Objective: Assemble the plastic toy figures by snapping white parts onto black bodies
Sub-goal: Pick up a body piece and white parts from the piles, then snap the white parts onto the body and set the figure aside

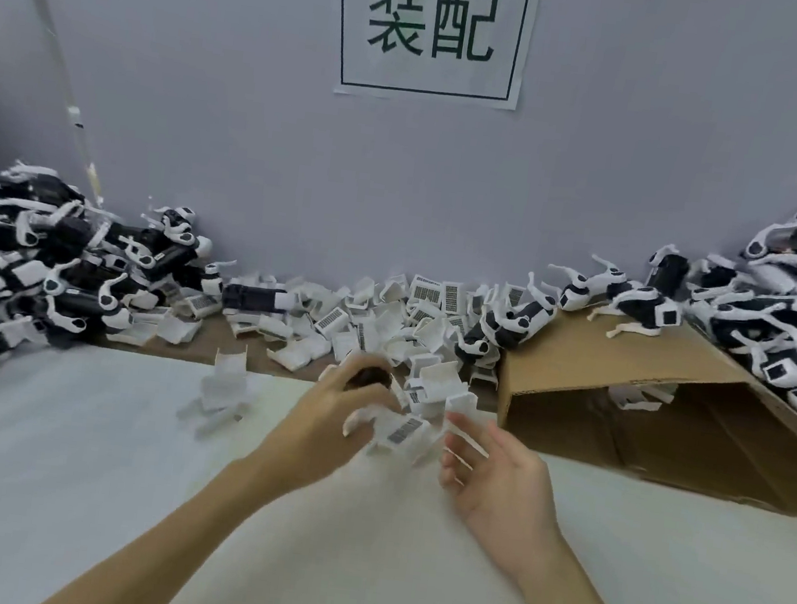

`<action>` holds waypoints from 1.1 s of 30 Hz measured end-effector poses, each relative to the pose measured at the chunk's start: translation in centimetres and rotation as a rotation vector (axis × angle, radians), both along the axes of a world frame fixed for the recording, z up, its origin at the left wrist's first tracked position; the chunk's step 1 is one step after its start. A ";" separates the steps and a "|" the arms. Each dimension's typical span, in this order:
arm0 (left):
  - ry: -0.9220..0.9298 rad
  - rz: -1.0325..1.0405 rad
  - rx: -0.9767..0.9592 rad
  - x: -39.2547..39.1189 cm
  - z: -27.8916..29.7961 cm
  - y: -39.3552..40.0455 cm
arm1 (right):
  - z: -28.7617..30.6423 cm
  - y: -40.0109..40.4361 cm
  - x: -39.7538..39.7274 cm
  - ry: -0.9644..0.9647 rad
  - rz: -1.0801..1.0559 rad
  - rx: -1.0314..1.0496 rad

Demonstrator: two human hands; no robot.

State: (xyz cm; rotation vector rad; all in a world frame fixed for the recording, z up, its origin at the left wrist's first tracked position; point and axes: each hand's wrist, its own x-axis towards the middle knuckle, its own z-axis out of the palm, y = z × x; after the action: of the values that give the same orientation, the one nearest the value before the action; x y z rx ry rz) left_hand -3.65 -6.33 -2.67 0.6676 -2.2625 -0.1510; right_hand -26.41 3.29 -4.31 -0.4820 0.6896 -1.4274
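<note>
A black body (370, 377), with a white part (402, 430) against it, sits gripped in the left hand (323, 422) over the counter (70, 463); the right hand (496, 477), fingers spread and empty, apparently reaches for another from the loose white pieces (384, 320), hemmed by finished figures (782, 315) and a cardboard box (649, 390).

A paper sign (432, 27) hangs on the grey wall (210, 106) above a cardboard box (626, 377).

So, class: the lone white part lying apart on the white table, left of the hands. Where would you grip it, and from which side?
Probably pinch the lone white part across its two upright side walls, coming from above: it sits open-side up, apart from the pile, though blurred.
</note>
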 end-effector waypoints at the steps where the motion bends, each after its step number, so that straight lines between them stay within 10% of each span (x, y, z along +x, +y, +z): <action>1: 0.113 -0.030 0.022 -1.3 -0.1 1.8 | 0.0 0.1 0.0 0.015 -0.031 0.007; 11: 0.683 -0.047 0.388 -4.0 -1.3 7.1 | 0.1 1.3 -0.6 0.945 -0.315 -0.085; 19: 1.035 -0.284 0.822 -2.6 -0.4 7.1 | 0.5 1.5 0.1 0.737 -0.087 -0.235; 33: 0.773 -0.250 1.038 -3.8 -1.0 8.5 | 1.4 2.4 -0.3 0.638 -0.103 -0.216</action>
State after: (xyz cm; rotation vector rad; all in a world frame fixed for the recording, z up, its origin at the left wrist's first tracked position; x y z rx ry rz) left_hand -7.46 2.12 -3.65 0.6464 -1.3776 -1.4891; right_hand -26.76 5.70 -2.89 -1.1109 1.0806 -1.4541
